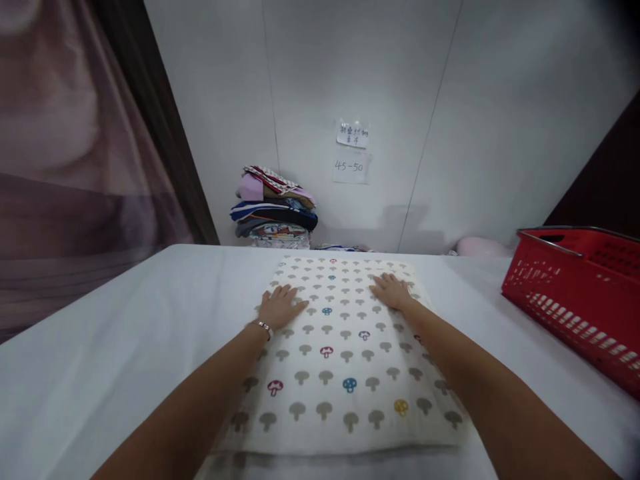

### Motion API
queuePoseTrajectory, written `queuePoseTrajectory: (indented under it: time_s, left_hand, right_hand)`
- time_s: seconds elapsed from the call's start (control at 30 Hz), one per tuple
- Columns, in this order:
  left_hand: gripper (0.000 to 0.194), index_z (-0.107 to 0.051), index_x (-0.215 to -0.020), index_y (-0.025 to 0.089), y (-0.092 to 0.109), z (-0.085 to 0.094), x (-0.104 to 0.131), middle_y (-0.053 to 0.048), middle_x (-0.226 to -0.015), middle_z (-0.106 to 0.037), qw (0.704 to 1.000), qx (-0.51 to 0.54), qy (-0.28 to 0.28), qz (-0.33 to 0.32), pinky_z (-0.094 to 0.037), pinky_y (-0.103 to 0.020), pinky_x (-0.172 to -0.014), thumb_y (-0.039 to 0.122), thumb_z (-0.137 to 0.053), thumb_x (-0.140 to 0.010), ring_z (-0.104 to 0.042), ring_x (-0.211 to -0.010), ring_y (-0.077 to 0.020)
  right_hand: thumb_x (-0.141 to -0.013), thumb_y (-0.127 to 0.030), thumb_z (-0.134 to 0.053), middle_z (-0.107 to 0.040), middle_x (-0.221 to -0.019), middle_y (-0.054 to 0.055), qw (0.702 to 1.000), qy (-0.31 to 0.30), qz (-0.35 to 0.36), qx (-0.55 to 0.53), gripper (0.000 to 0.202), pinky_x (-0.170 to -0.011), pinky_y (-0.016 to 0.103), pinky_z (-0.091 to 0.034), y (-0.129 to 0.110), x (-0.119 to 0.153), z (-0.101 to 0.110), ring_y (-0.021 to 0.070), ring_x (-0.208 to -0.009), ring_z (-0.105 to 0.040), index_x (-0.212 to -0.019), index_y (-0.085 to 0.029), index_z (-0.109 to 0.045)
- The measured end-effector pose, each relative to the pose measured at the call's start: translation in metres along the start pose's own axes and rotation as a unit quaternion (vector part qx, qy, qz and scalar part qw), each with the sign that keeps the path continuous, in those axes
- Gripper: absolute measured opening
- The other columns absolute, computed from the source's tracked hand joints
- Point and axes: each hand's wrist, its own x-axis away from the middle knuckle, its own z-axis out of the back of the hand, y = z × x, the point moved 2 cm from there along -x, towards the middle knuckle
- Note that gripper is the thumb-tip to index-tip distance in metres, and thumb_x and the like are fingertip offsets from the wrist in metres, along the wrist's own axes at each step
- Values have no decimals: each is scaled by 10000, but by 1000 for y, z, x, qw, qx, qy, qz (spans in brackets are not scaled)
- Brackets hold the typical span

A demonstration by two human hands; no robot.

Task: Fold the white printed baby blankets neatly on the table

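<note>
A cream cloth (pixel 345 333) printed with grey mushrooms, and a few red, blue, purple and yellow ones, lies spread in a long rectangle before me. Its near edge shows another layer beneath. My left hand (pixel 281 307) rests flat on the cloth's left side, fingers spread, a bracelet at the wrist. Toward the far right part of the same cloth, my right hand (pixel 391 291) also lies palm down with fingers apart. Neither hand grips anything.
The cloth lies on a white-covered table (pixel 150 320). A red plastic basket (pixel 575 287) stands at the right. Behind the far edge rise a stack of folded fabrics (pixel 275 207) and a wall with paper signs (pixel 352 167). A curtain (pixel 75 167) hangs at the left.
</note>
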Motion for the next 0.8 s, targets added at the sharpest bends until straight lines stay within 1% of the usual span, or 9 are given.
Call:
queuePoseTrajectory:
  time_s: [0.1,0.17,0.27,0.37,0.47,0.57,0.67,0.73,0.8]
  left_hand:
    - [645,-470,-1331,272,4,3,-7,-87,-1472,-371,1000,-13,22,0,-199,-552,-1079,653,-326,-831,-291,-1356,-317]
    - [606,-529,-1277,231,11,6,-10,-115,-1415,-446,997,-22,72,-6,-218,-531,-1076,615,-315,-860,-342,-1324,-313]
    - [614,-496,-1314,208,26,7,-22,-117,-1459,-385,992,-22,109,-53,-170,-512,-1107,594,-307,-877,-279,-1364,-302]
    - [659,-404,-1386,251,37,0,-41,-64,-1522,-271,997,0,31,-77,-128,-532,-1119,631,-298,-858,-194,-1403,-295]
    - [714,-343,-1418,265,36,-8,-57,-47,-1537,-230,999,20,-26,-34,-122,-561,-1111,673,-257,-838,-161,-1413,-299]
    - [726,-313,-1432,266,32,-11,-64,-42,-1543,-209,999,28,-19,-30,-100,-560,-1116,678,-231,-839,-133,-1421,-287]
    - [708,-311,-1431,259,31,-5,-63,-50,-1542,-209,998,43,-27,-40,-102,-543,-1119,659,-222,-853,-138,-1422,-276]
    - [697,-308,-1431,251,29,4,-56,-63,-1543,-202,997,58,-30,-34,-128,-536,-1115,644,-207,-865,-138,-1422,-274]
    - [687,-304,-1434,245,22,13,-40,-73,-1545,-189,997,60,-29,-37,-141,-535,-1112,632,-203,-875,-133,-1423,-274]
  right_hand:
    - [-900,-613,-211,-141,-1555,67,1000,5,-13,13,642,-1080,599,-73,-6,-13,1,318,-1416,-73,-1456,-297,-271]
    - [-897,-622,-218,-144,-1552,83,999,23,-10,23,652,-1081,594,-57,-18,-20,3,328,-1415,-53,-1442,-276,-307]
    - [-889,-648,-219,-85,-1564,71,998,25,46,25,683,-1092,565,-33,-47,-33,2,318,-1418,6,-1459,-275,-265]
    - [-881,-665,-205,-91,-1565,44,996,-13,88,22,685,-1091,566,-51,-72,-46,-1,310,-1418,-23,-1466,-308,-235]
    - [-885,-661,-195,-107,-1563,45,997,-18,66,19,670,-1075,596,-65,-83,-56,-4,315,-1414,-61,-1466,-330,-221]
    - [-884,-666,-201,-87,-1565,54,998,6,60,13,677,-1078,591,-51,-86,-59,-6,314,-1416,-43,-1469,-326,-213]
    - [-897,-645,-191,-85,-1566,48,998,-3,70,3,663,-1089,574,-58,-85,-56,-2,298,-1420,-37,-1474,-318,-205]
    - [-911,-617,-179,-92,-1566,49,998,-3,63,-3,647,-1096,566,-64,-76,-50,4,286,-1422,-43,-1476,-302,-207]
    - [-923,-588,-181,-93,-1565,61,999,11,39,4,636,-1103,559,-62,-57,-37,9,281,-1424,-43,-1477,-278,-214]
